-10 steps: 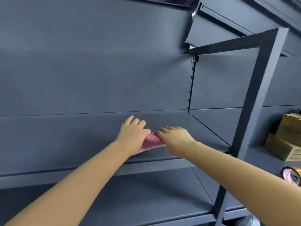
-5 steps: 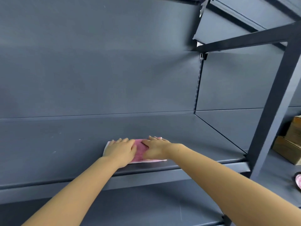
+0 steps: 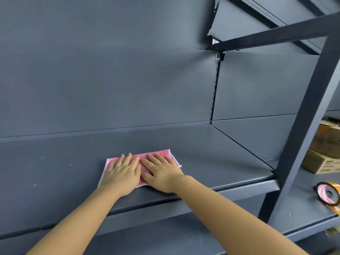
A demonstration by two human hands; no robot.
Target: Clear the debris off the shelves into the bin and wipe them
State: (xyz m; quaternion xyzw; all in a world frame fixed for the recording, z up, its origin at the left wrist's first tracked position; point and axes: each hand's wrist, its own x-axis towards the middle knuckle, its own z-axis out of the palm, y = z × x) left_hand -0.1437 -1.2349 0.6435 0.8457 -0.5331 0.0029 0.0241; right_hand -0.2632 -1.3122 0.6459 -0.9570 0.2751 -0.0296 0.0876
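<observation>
On the shelf (image 3: 211, 144), left hand (image 3: 122, 173) and right hand (image 3: 161, 172) press flat, fingers straight, on a pink cloth (image 3: 164, 153), apparently folded.

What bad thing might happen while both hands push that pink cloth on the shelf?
1. The pink cloth lies close to the front edge of the shelf, under the flat left hand and right hand. A stroke toward the person might drag it off.
2. The white specks left of the cloth may get swept over that edge onto the lower shelf rather than into a bin; none is in view.
</observation>
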